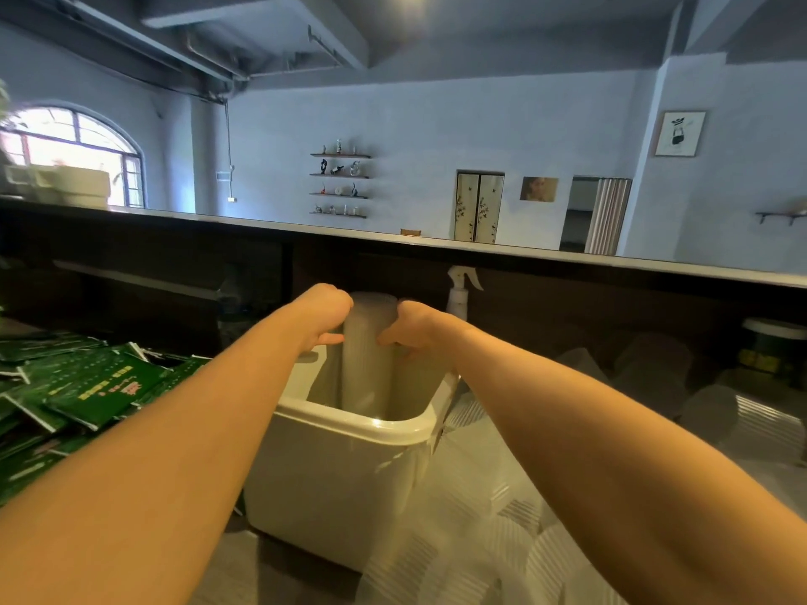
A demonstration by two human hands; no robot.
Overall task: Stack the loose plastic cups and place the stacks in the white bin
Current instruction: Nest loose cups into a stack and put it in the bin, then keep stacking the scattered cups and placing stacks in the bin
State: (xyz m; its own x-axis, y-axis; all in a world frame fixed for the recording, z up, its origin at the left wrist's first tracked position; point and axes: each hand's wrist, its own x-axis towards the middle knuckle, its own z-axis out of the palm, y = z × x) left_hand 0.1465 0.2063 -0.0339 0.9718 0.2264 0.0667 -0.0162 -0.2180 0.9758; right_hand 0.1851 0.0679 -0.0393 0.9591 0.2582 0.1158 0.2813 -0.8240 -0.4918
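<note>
Now left hand [325, 316] and right hand [412, 327] grip cup stack [369, 342] between them, upright, lower end inside white bin [349, 423].

Tall translucent cup stack [369, 355] stands upright inside the white bin [349, 430]; loose cups [480, 539] lie beside it.

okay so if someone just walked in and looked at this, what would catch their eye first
Most likely the tall stack of cups at centre, gripped on both sides by the left hand and right hand, its lower end inside the white bin. Next, the heap of green packets at left.
</note>
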